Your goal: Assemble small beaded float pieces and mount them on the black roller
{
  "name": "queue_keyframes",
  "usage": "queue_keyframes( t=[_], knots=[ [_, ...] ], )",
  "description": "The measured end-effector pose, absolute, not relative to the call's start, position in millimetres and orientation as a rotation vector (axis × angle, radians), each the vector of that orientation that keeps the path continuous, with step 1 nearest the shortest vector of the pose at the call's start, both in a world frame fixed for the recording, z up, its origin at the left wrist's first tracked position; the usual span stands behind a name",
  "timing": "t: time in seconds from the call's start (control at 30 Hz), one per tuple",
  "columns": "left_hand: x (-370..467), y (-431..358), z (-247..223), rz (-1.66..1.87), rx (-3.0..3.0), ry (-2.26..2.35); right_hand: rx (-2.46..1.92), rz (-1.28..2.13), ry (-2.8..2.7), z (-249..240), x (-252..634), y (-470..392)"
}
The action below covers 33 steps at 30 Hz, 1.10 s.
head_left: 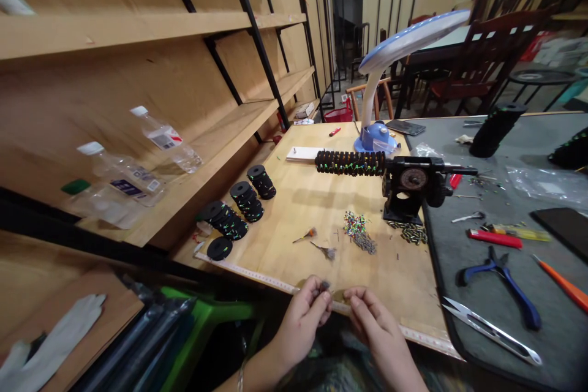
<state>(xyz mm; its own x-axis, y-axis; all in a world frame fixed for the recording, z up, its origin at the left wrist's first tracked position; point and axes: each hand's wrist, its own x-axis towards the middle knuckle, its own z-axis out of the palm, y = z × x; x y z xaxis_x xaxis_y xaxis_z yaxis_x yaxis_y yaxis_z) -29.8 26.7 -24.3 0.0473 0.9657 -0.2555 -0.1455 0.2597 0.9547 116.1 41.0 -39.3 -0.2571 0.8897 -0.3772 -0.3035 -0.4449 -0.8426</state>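
Note:
My left hand (303,317) is closed near the table's front edge, pinching a small dark feathery piece (324,286) that shows above its fingertips. Just to the right, my right hand (374,324) is closed too, thumb against forefinger; what it grips is too small to make out. The hands are apart. Beyond them lie two small tufts, one with an orange tip (312,232) and one grey (329,252). Colourful beads (354,223) and small grey pieces (365,242) form a heap farther right. A black spool with coloured bits (351,162) is mounted on a black rotary device (408,184).
Stacked black foam spools (225,220) stand at the left. A blue lamp (376,135) rises behind the device. Brass-coloured pieces (413,233) lie at its base. On the grey mat (445,220) are blue pliers (503,278), silver scissors (493,331) and an orange tool (563,282). Bottles (169,141) lie on the shelf.

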Motion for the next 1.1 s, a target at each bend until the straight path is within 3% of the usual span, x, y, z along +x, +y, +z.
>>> queue_keyframes(
  t=[0.43,0.73,1.1],
  knots=[
    [-38.3,26.6,-18.8,1.1,0.884,1.211,-1.105,1.744,-1.072,-38.5,115.5,39.8],
    [-38.2,23.8,-22.9,1.086,0.878,1.226,-1.183,1.436,-1.349,-36.7,119.1,37.8],
    [-36.7,24.0,-18.2,1.083,0.934,1.222,-1.018,1.295,-1.616,-39.5,119.8,28.5]
  ],
)
